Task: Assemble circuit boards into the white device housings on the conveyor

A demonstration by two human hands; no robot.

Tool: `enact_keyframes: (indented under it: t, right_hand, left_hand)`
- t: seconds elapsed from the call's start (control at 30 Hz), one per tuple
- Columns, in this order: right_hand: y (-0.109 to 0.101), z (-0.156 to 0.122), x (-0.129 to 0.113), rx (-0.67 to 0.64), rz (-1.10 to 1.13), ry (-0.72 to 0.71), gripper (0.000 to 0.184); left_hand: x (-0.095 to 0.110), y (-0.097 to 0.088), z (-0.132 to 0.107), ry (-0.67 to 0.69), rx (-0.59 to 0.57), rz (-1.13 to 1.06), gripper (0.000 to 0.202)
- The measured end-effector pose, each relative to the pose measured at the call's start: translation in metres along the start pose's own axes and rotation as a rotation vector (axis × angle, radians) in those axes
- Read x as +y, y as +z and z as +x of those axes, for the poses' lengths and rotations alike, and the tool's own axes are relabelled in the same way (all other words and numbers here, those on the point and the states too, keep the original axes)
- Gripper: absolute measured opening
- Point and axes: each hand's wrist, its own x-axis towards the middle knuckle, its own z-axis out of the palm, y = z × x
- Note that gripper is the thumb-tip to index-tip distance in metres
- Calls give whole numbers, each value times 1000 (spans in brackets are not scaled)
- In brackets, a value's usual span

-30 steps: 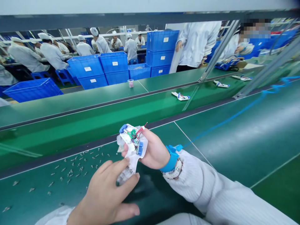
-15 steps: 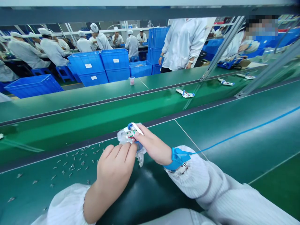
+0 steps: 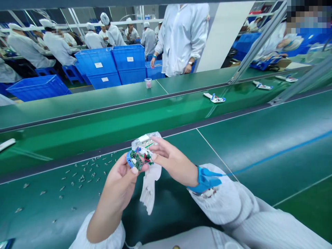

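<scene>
My left hand (image 3: 119, 183) holds a small green circuit board (image 3: 136, 160) with a blue plastic clip on its edge and red and green wires. The board sits in a clear plastic bag (image 3: 145, 141), with a strip of white paper (image 3: 149, 190) hanging below it. My right hand (image 3: 173, 160) comes in from the right, its fingers gripping the bag and resting against the board. A blue wrist strap (image 3: 206, 180) circles my right wrist, its blue cord running off to the right.
Several small metal bits (image 3: 81, 178) lie on the green belt (image 3: 64, 207) to the left of my hands. Another belt (image 3: 77, 110) runs beyond it, carrying white-and-blue packets (image 3: 214, 98) and a small cup (image 3: 148, 82). Behind stand a co-worker in white (image 3: 181, 38) and blue crates (image 3: 128, 58).
The bag has turned, so the board now faces up in my left hand and the paper strip hangs lower. My hands have drawn slightly apart, and the co-worker behind appears closer.
</scene>
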Motion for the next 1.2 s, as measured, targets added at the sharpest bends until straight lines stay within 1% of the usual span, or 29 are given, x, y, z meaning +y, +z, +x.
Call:
enact_keyframes:
  t: [0.03, 0.07, 0.13, 0.17, 0.2, 0.27, 0.33, 0.4, 0.47, 0.53, 0.57, 0.63, 0.7, 0.73, 0.77, 0.87, 0.9, 0.93, 1.0, 1.07, 1.2]
  right_hand:
    - [0, -2, -2, 32, -77, -116, 49]
    - [1, -4, -4, 49, -149, -240, 36]
    - [3, -8, -11, 37, -289, -441, 12]
    - [5, -10, -14, 25, -342, -495, 5]
    - [8, -11, -16, 17, -381, -518, 2]
    - [12, -12, -18, 26, -412, -513, 5]
    - [15, -12, -17, 34, -394, -488, 9]
    - [14, -11, -16, 28, -358, -493, 12]
    - [11, -8, -16, -1, -314, -510, 14]
    - [4, -1, -17, -28, -268, -505, 13]
    - [0, 3, -18, -23, -259, -491, 13]
    - [-8, 13, -18, 30, -290, -449, 10]
    - [-13, 21, -17, 66, -339, -429, 20]
    - [-15, 23, -17, 39, -353, -440, 25]
    - [-16, 23, -16, -23, -355, -461, 27]
    - [-13, 18, -17, -306, -291, -568, 19]
    - [-11, 16, -18, -377, -271, -597, 17]
    - [-10, 14, -19, -420, -262, -621, 16]
    - [-8, 11, -21, -463, -264, -647, 15]
    - [-8, 11, -22, -505, -261, -632, 16]
    - [-13, 14, -22, -662, -238, -513, 17]
  left_hand:
    - [-2, 1, -1, 4, -9, -6, 30]
    - [-3, 1, -3, 19, -24, 2, 29]
    - [-6, 1, -5, 60, -63, 27, 26]
    - [-6, 1, -7, 85, -82, 51, 24]
    - [-7, 0, -8, 108, -95, 85, 23]
    - [-7, -1, -10, 142, -90, 178, 24]
    - [-6, -2, -12, 155, -65, 292, 27]
    - [-5, -2, -12, 148, -45, 353, 31]
    - [-5, -3, -12, 151, -66, 329, 32]
    - [-6, -4, -11, 154, -111, 253, 31]
    - [-7, -5, -11, 152, -126, 214, 30]
    - [-7, -6, -11, 145, -128, 151, 29]
    - [-7, -7, -10, 138, -116, 86, 28]
    - [-7, -7, -10, 135, -115, 52, 28]
    - [-7, -7, -10, 132, -117, 19, 27]
    - [-5, -7, -9, 99, -134, -61, 26]
    - [-5, -7, -9, 79, -144, -83, 27]
    - [-5, -7, -10, 54, -160, -104, 27]
    - [-5, -7, -10, 3, -191, -139, 26]
    - [-4, -6, -9, -24, -206, -165, 25]
    - [-3, -3, -5, -31, -198, -185, 23]
